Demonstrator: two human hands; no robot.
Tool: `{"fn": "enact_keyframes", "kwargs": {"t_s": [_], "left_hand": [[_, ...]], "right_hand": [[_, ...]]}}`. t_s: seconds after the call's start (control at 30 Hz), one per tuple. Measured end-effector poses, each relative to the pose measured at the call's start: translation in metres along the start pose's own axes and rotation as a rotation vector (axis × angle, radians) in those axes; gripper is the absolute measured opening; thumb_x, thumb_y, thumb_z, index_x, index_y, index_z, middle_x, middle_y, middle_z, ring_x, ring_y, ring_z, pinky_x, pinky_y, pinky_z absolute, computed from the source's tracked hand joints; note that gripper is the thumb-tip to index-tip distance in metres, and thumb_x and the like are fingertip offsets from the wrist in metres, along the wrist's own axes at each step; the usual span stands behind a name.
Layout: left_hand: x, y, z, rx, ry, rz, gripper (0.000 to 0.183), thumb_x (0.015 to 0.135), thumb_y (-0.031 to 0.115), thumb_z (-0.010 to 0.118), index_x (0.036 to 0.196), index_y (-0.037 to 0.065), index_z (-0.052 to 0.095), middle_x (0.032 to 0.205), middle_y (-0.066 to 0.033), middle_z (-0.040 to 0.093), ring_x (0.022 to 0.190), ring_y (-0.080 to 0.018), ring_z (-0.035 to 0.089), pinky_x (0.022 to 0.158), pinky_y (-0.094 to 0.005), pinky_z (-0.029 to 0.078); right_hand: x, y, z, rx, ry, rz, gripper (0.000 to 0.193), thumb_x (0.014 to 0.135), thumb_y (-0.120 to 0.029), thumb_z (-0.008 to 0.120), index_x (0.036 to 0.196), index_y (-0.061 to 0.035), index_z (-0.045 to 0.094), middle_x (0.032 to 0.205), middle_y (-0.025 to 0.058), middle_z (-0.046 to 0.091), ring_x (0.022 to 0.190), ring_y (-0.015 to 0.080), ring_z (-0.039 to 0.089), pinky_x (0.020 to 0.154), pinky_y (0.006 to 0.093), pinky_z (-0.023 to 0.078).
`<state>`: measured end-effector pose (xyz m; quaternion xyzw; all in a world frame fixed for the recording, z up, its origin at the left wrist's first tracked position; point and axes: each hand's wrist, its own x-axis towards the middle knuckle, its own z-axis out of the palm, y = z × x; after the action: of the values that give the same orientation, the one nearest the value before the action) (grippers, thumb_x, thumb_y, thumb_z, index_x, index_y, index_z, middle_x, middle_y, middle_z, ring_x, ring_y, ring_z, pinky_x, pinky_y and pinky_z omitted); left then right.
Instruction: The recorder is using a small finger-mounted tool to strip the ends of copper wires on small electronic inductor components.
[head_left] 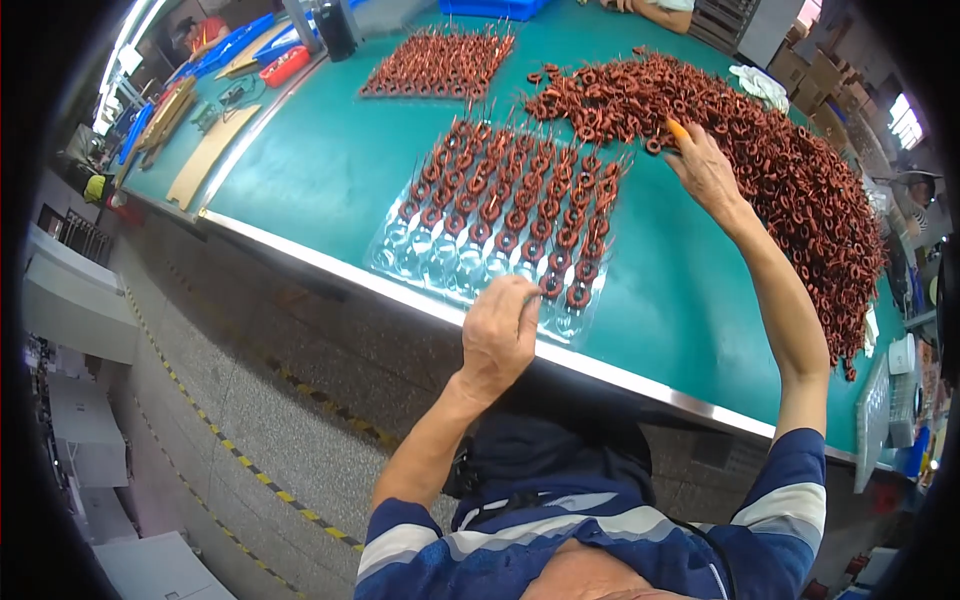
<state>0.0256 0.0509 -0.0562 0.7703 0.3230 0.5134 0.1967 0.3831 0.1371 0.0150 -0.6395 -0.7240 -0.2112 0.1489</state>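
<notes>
Head view, left hand (495,332) fingers bunched over clear tray (412,256), beside seated red rings (518,208), right hand (712,178) fingers loosely curled at ring pile (655,92), any hold unclear for both.

"What sort of place is this?"

"A factory workshop, I'd say: a long green tabletop (300,180) with a great heap of matching red-brown ring parts (785,185) at two o'clock."

"Anything else showing it?"

"Yellow-and-black floor tape (275,491) towards eight, cardboard boxes (822,75) at two, strip lights (130,58) at ten, another person (207,32) beside blue trays (235,45) between ten and eleven."
</notes>
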Motion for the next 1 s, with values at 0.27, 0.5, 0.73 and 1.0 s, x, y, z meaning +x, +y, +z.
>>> {"fn": "enact_keyframes", "kwargs": {"t_s": [0.27,0.5,0.73,1.0], "left_hand": [[0.003,-0.003,0.003,0.020,0.009,-0.005,0.012,0.081,-0.002,0.063,0.092,0.000,0.059,0.087,-0.0144,0.061,0.078,-0.0325,0.062,0.068,-0.0377,0.049],[0.004,0.001,0.004,0.026,0.029,0.007,0.011,0.081,-0.003,0.062,0.092,0.000,0.059,0.086,-0.0137,0.062,0.076,-0.0311,0.062,0.067,-0.0368,0.049],[0.005,0.012,0.000,-0.076,-0.036,-0.103,0.007,0.086,0.000,0.060,0.092,0.001,0.059,0.085,-0.0121,0.060,0.073,-0.0263,0.060,0.065,-0.0346,0.048],[0.007,0.076,0.033,-0.702,-0.064,-0.373,0.022,0.092,0.003,0.057,0.112,-0.002,0.053,0.097,-0.0080,0.061,0.087,-0.0147,0.061,0.077,-0.0267,0.050]], "right_hand": [[-0.023,0.049,0.068,0.108,-0.043,0.145,0.054,0.087,-0.026,0.065,0.125,0.0069,0.046,0.101,0.0212,0.054,0.094,0.0363,0.051,0.086,0.0432,0.045],[-0.032,0.056,0.069,0.123,0.081,-0.082,0.012,0.089,-0.007,0.057,0.095,0.0025,0.054,0.094,0.0186,0.054,0.088,0.0357,0.054,0.078,0.0432,0.047],[-0.047,0.065,0.035,0.308,0.317,0.027,0.023,0.091,-0.003,0.056,0.114,0.0003,0.061,0.097,0.0171,0.067,0.092,0.0296,0.066,0.079,0.0356,0.053],[-0.064,-0.004,-0.079,1.181,0.187,0.504,0.021,0.095,-0.011,0.056,0.107,0.0035,0.064,0.083,0.0046,0.065,0.072,0.0094,0.061,0.065,0.0215,0.051]]}}
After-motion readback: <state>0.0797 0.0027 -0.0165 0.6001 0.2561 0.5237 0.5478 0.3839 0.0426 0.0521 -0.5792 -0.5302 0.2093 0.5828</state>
